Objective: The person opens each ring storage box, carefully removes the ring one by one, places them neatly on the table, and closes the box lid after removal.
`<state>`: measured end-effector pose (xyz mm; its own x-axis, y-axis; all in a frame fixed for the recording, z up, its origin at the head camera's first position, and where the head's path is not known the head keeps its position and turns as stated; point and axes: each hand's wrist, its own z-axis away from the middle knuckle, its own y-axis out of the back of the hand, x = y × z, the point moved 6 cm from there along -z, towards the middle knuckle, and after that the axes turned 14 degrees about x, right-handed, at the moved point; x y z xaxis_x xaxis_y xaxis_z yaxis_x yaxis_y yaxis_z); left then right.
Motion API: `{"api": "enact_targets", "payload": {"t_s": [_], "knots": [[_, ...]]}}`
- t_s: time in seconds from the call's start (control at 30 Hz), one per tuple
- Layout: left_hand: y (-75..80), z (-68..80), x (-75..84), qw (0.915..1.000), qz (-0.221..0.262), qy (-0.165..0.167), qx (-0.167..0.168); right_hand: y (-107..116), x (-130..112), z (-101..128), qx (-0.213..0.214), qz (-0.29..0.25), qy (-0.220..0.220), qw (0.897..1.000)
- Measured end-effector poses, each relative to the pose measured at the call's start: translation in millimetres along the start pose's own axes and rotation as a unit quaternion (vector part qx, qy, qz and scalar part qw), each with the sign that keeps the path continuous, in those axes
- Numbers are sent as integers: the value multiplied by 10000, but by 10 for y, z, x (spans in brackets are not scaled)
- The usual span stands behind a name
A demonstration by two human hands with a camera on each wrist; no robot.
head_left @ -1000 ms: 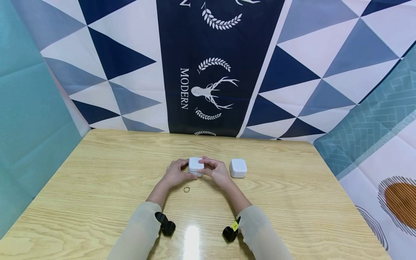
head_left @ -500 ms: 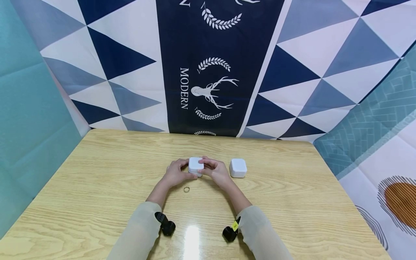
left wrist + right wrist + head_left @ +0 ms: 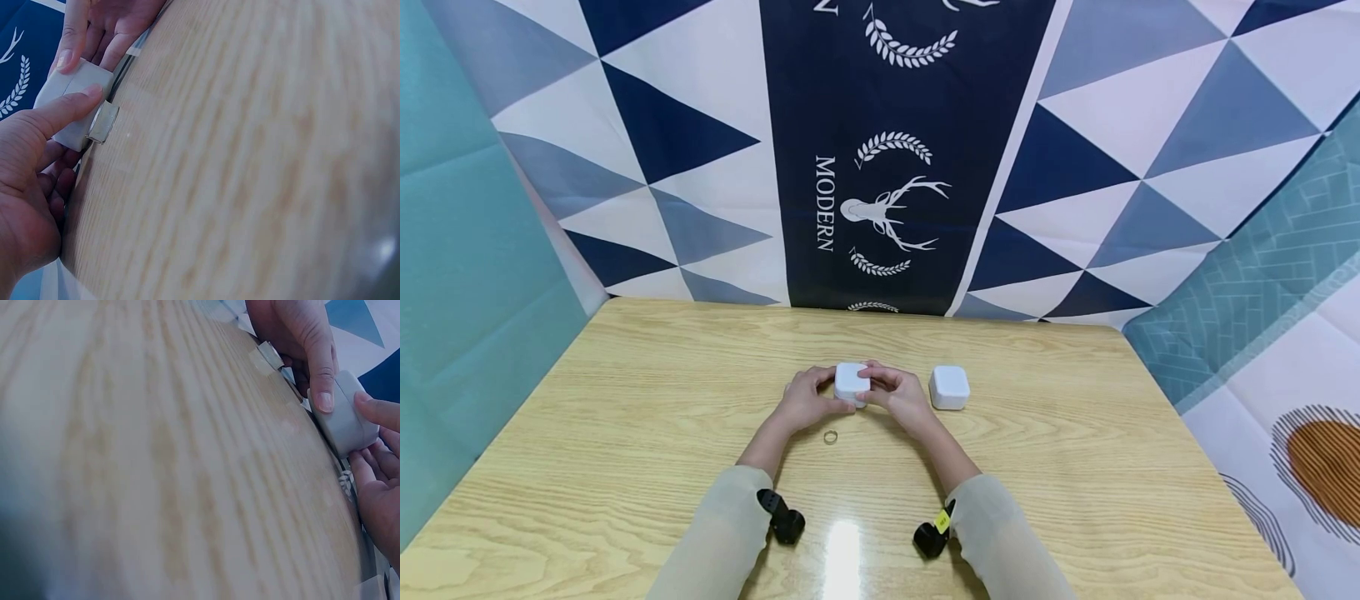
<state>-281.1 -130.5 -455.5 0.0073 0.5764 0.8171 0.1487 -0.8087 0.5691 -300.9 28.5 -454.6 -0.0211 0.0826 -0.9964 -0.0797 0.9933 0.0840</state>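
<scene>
Both hands were on the box (image 3: pixel 852 382), a small white square one with rounded corners, sitting mid-table (image 3: pixel 625 400). Left hand (image 3: pixel 806 398) gripped its left side, thumb laid along the top edge in the left wrist view; right hand (image 3: pixel 901 395) gripped the right side, thumb on top and fingers curled behind. Box looked closed in the head view; couldn't tell whether it rested on the wood or was lifted slightly. Ring (image 3: pixel 831 437) lay flat on the table just in front of the left hand, not touching it. Second box (image 3: pixel 949 387) sat just right of the right hand, apart from it.
</scene>
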Motion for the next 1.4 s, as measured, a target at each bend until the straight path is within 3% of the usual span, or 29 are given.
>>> {"api": "enact_targets", "payload": {"t_s": [1.23,1.4], "knots": [[2,-5,11,9999,37,146,-9,12,-2,-13,-155,-199,9,9997],[-1,-1,-12,9999,50,114,10,-8,-90,47,-299,-111,-58,9995]]}}
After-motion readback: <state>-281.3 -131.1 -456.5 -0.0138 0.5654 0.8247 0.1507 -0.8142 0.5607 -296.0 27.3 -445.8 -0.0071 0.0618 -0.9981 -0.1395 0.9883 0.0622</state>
